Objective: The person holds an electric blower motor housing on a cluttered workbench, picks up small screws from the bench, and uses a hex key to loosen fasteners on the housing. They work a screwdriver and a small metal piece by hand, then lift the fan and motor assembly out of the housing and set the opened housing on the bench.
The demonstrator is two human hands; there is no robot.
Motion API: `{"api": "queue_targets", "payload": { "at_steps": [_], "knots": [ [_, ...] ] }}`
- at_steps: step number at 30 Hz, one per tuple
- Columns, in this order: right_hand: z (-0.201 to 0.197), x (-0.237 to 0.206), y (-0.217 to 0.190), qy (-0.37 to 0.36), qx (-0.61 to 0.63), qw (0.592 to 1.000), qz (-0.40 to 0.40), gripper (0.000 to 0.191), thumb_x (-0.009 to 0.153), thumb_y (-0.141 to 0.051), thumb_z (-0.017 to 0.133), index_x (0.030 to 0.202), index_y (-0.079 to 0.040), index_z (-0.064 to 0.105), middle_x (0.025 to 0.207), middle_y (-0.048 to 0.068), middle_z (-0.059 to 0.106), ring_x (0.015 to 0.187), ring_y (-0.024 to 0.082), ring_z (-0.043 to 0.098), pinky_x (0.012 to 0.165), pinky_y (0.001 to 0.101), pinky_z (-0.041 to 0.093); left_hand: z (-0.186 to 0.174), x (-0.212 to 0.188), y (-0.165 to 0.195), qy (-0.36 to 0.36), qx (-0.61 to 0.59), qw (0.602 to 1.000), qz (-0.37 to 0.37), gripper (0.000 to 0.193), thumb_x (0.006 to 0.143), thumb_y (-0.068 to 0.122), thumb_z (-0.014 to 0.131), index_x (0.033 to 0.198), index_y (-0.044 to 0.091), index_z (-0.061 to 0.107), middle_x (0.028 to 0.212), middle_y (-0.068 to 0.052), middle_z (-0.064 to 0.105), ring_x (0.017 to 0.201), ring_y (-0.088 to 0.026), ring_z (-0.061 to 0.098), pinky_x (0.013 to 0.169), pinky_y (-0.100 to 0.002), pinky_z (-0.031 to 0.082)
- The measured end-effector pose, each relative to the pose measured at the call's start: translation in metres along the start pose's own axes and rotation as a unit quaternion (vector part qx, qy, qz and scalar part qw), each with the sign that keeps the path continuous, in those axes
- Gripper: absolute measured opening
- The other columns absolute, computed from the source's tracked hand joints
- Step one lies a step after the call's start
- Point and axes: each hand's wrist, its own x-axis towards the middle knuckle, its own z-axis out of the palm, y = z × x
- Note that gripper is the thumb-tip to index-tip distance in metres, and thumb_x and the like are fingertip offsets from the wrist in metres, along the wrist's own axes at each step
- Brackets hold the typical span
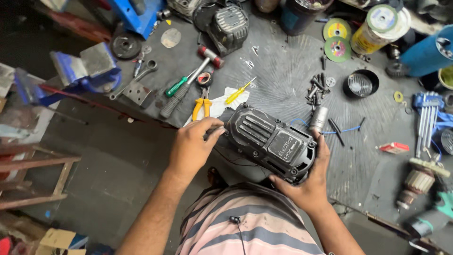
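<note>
Right now both hands hold the black ribbed plastic power-tool motor housing point(269, 144) at the workbench's near edge, its long axis slanting away-left to near-right, left hand point(192, 146) gripping the far-left end, right hand point(309, 182) cupping the near-right end.

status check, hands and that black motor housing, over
Left hand grips black motor housing at its left end. Right hand cups its right end. Housing held at bench edge; pliers just behind.

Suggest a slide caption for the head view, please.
Both hands, left and right, grip a black motor housing over a cluttered workbench.
</note>
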Motion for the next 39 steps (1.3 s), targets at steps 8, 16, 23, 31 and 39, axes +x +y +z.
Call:
{"api": "queue_targets", "payload": {
  "at_steps": [8,16,23,31,39],
  "knots": [
    [0.018,-0.007,0.005,0.047,-0.036,0.998,0.011,0.124,0.064,-0.029,0.090,0.160,-0.001,0.017,0.155,0.024,0.037,0.143,0.040,0.041,0.123,0.0492,0.036,-0.015,0.019,-0.017,-0.100,0.023,0.993,0.054,0.014,0.086,0.016,0.079,0.096,0.008,0.074,0.088,-0.010,0.075,0.083,-0.032,0.072,0.073,-0.041,0.055],
    [0.013,-0.001,-0.001,0.060,-0.031,0.998,0.008,0.123,0.060,-0.028,0.091,0.157,0.001,0.021,0.150,0.023,0.040,0.139,0.040,0.044,0.120,0.0482,0.038,-0.014,0.023,-0.003,-0.119,0.059,0.991,0.007,0.017,0.086,0.019,0.079,0.098,0.009,0.074,0.088,-0.011,0.075,0.080,-0.031,0.072,0.069,-0.041,0.055],
    [0.006,-0.001,0.015,0.052,0.002,0.999,-0.017,0.126,0.058,-0.031,0.094,0.156,0.003,0.021,0.147,0.025,0.041,0.136,0.042,0.044,0.118,0.0491,0.038,-0.021,0.024,0.025,0.027,0.127,0.982,0.140,0.019,0.091,0.007,0.073,0.110,0.007,0.074,0.099,-0.014,0.074,0.088,-0.031,0.072,0.076,-0.039,0.056],
    [0.012,-0.004,0.040,0.070,0.048,0.993,-0.078,0.131,0.059,-0.038,0.094,0.157,0.003,0.018,0.146,0.027,0.041,0.131,0.043,0.045,0.114,0.0512,0.041,0.002,0.015,0.020,0.276,-0.204,0.936,0.081,0.014,0.112,0.004,0.061,0.125,0.002,0.066,0.106,-0.006,0.067,0.092,-0.016,0.072,0.084,-0.032,0.063],
    [0.008,0.000,0.041,0.061,0.043,0.992,-0.102,0.129,0.059,-0.036,0.095,0.155,0.007,0.020,0.145,0.028,0.043,0.129,0.044,0.046,0.110,0.0523,0.042,0.033,0.013,0.002,0.307,-0.234,0.922,0.029,0.017,0.108,0.006,0.061,0.122,-0.002,0.065,0.101,-0.008,0.069,0.088,-0.017,0.073,0.079,-0.033,0.064]
  ]
}}
